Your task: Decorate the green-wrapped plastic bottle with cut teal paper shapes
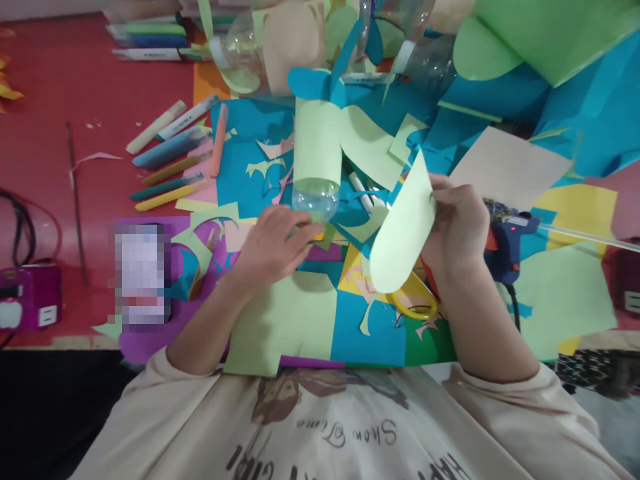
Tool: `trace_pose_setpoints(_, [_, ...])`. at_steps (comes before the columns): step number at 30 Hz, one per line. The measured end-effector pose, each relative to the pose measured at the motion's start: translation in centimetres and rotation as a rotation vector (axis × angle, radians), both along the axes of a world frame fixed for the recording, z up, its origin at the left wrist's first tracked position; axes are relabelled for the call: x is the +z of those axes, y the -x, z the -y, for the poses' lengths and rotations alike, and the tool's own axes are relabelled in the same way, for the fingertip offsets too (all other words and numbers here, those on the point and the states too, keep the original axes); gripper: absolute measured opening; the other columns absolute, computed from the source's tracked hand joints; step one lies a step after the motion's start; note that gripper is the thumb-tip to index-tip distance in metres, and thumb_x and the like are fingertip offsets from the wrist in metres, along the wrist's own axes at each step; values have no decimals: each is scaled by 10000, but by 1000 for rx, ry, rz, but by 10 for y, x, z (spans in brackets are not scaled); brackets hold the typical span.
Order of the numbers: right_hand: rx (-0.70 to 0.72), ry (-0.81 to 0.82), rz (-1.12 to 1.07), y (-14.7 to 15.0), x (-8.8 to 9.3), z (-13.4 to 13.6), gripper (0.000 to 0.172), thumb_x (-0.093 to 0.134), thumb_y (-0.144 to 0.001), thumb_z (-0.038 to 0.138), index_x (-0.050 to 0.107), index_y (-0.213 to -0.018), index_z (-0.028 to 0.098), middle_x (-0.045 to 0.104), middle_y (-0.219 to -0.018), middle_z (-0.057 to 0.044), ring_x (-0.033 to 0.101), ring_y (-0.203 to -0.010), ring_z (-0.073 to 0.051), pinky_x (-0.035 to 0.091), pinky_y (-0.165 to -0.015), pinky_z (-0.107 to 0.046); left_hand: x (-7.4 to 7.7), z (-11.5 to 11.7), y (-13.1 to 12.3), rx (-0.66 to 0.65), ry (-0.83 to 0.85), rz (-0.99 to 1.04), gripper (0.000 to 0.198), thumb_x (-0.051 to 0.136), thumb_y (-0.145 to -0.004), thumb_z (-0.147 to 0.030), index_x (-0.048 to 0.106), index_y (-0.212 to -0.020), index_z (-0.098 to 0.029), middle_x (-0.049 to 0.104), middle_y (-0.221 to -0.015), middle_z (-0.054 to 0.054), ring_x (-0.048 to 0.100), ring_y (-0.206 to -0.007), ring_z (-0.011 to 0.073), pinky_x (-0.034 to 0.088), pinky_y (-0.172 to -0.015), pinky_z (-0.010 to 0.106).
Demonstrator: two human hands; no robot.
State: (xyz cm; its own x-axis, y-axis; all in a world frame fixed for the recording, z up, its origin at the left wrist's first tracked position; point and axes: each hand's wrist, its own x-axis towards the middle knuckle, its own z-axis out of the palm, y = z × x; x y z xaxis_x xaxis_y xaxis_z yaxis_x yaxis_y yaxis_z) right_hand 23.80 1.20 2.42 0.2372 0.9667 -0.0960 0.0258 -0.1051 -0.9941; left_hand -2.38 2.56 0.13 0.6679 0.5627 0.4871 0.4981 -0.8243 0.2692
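Observation:
A clear plastic bottle wrapped in pale green paper lies on the table, with blue paper shapes at its far end. My left hand has its fingers curled around the bottle's near end, which they partly hide. Raised to the right of it, my right hand pinches the edge of a pale green paper cutout, pointed at the top and rounded at the bottom. Yellow-handled scissors lie beneath that cutout, partly covered.
A blue glue gun with a clear stick lies right of my right hand. Several markers and a phone are on the left. Paper scraps cover the middle; more plastic bottles stand at the back. A pale green sheet lies in front.

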Motion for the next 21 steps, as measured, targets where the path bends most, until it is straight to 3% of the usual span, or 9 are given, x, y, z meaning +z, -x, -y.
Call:
trace_pose_setpoints(3, [-20,87,-155,6,1,4,227,500,-593,259,702,-689,227,575,-616,-15,489,-515,-141,369,-422,-277,-1,-15,16,85,106,27,297,647,-801,-272,608,-1084,-354,634,-972,39,596,-908,248,437,-922,458])
trace_pose_setpoints(6, [193,112,-136,13,6,8,235,557,-595,201,734,-746,234,641,-659,2,516,-518,-130,379,-410,-248,1,-24,29,142,155,91,322,692,-717,-241,640,-1014,-355,613,-957,37,570,-930,273,411,-959,505])
trace_pose_setpoints(10, [505,77,-124,18,11,12,191,613,-656,149,704,-815,200,697,-761,-7,612,-618,-139,470,-505,-248,6,-27,40,297,133,115,365,649,-649,-104,651,-940,-322,572,-977,52,528,-1016,310,328,-1020,564])
trace_pose_setpoints(15, [640,-31,-75,17,7,14,166,589,-716,77,662,-794,204,696,-813,-25,657,-791,-170,527,-712,-315,7,-33,57,338,170,159,275,632,-733,-100,651,-872,-337,533,-966,53,488,-1042,302,288,-1005,552])
trace_pose_setpoints(19, [635,-184,-41,16,2,15,201,592,-778,71,681,-789,251,686,-1128,-43,621,-1120,-210,495,-962,-403,13,-29,53,305,-15,285,193,556,-879,-177,662,-967,-311,526,-930,39,509,-924,218,375,-885,467])
trace_pose_setpoints(21, [644,-232,-31,16,1,14,241,576,-821,65,691,-782,273,639,-1247,-24,566,-1231,-193,449,-1046,-398,22,-20,37,290,22,392,197,501,-929,-177,651,-983,-293,555,-884,29,539,-867,179,424,-801,407])
